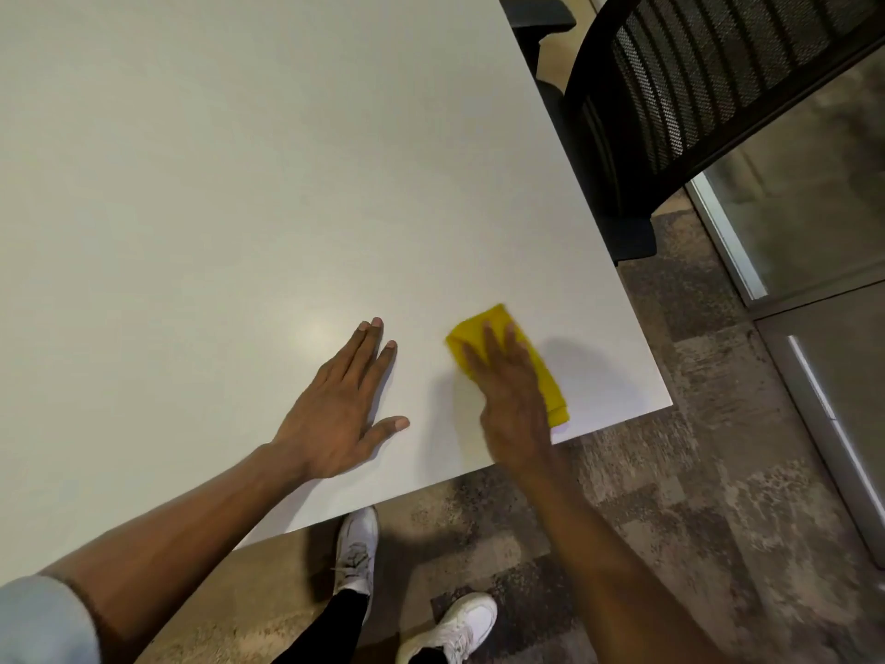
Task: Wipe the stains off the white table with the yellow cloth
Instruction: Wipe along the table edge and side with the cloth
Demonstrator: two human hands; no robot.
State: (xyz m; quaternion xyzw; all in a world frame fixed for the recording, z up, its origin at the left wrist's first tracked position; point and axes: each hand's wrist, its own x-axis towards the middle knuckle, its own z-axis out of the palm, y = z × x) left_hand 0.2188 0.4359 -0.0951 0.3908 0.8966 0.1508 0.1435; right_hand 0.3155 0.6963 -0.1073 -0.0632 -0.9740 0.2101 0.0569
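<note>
1. Yellow cloth [471, 330] lies folded on the table [239, 184], close to its near right corner. The right hand [512, 400] lies on top with fingers straight, pressing down rather than gripping. That hand is blurred, so it is probably mid-stroke.
2. Left hand [335, 414] rests flat on the table just beside the cloth, fingers extended and thumb spread. It holds nothing and likely serves as a brace.
3. Edge risk: the cloth's lower end sits very near the table's front edge. A stroke pulled towards the body could drag it off onto the carpet [670, 472], since nothing pinches it.
4. Slip risk: with only a flat palm on it, the cloth could bunch up or slide out from under the fingers on a fast pass, so the bare hand would rub the surface instead.
5. Coverage risk: I can make out no stains on the table from this view, so faint marks may be missed, especially farther up the top, well away from the cloth.
6. Reaching far while leaning on the left hand could cost balance. The chair [694, 98] stands close by the right edge.
</note>
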